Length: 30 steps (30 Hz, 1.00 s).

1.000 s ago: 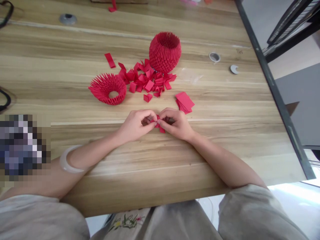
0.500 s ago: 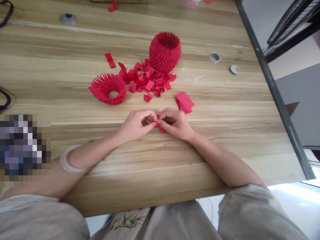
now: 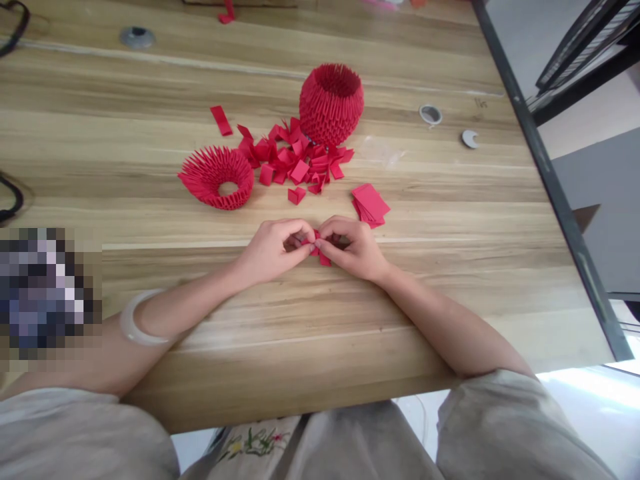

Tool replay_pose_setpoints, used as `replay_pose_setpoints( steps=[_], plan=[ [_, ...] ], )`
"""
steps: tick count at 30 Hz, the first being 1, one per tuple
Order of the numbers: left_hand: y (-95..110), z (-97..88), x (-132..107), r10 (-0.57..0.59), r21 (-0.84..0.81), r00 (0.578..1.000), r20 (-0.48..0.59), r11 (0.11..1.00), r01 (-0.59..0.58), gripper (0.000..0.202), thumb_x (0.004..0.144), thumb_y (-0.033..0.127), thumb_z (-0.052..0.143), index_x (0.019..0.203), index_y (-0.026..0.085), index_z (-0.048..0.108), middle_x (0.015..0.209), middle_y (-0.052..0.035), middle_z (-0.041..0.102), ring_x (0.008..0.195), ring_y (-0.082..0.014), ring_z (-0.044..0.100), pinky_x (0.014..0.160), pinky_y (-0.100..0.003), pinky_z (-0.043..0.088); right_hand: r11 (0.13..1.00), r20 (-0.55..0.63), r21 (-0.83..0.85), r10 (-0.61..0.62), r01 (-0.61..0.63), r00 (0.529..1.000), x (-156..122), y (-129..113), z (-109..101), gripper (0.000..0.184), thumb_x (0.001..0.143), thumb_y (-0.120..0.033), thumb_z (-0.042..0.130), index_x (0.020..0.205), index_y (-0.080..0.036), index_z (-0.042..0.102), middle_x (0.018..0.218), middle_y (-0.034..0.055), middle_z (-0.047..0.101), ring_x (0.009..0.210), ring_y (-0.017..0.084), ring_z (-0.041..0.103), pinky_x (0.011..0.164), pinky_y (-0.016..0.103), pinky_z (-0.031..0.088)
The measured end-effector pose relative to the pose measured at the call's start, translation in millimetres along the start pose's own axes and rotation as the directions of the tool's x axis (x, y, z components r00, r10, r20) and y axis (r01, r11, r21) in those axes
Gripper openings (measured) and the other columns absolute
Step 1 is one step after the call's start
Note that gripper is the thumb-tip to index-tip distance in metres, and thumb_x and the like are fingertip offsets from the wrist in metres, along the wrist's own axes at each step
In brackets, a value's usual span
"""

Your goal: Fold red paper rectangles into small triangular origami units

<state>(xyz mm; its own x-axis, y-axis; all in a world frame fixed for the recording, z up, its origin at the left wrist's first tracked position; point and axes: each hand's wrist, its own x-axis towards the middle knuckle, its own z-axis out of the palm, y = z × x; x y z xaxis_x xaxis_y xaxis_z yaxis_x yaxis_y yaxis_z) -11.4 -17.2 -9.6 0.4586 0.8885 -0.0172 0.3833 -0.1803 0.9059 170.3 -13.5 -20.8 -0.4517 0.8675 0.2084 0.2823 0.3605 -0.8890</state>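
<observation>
My left hand [image 3: 280, 248] and my right hand [image 3: 354, 247] meet over the wooden table, both pinching a small piece of red paper [image 3: 325, 259] between thumbs and fingertips. Part of the paper is hidden by the fingers. Just beyond my right hand lies a loose stack of red paper rectangles [image 3: 370, 202]. A heap of folded red paper pieces [image 3: 285, 160] spreads farther back. Behind it stands a round red paper vase shape [image 3: 331, 107] built of many folded pieces. To the left sits a shallower red paper bowl shape [image 3: 217, 180] with a spiky rim and an open centre.
One red paper strip [image 3: 221, 120] lies apart at the back left. A grey ring [image 3: 431, 115] and a grey crescent-shaped cap [image 3: 469, 139] are at the right. Another grey round fitting [image 3: 137, 37] is at the far left. The table's dark edge [image 3: 565, 200] runs down the right.
Both hands keep the same pinch on the red paper. The whole view has shifted very slightly; nothing on the table has visibly moved.
</observation>
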Motion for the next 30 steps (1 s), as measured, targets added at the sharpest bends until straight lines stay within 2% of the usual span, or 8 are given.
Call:
replay_pose_setpoints(
  steps=[30],
  plan=[
    [-3.4,0.8,-0.2,0.006,0.035,1.0,-0.002,0.999,-0.006,0.015,0.077,0.028,0.057,0.077,0.013,0.057,0.076,-0.0032,0.063,0.06,-0.0084,0.055,0.054,-0.017,0.045,1.0,0.005,0.0,0.004,-0.004,1.0,-0.2,0.6,0.2,0.014,0.079,-0.026,0.057,0.069,-0.015,0.058,0.069,0.0022,0.056,0.057,0.008,0.047,0.051,0.022,0.037]
  ],
)
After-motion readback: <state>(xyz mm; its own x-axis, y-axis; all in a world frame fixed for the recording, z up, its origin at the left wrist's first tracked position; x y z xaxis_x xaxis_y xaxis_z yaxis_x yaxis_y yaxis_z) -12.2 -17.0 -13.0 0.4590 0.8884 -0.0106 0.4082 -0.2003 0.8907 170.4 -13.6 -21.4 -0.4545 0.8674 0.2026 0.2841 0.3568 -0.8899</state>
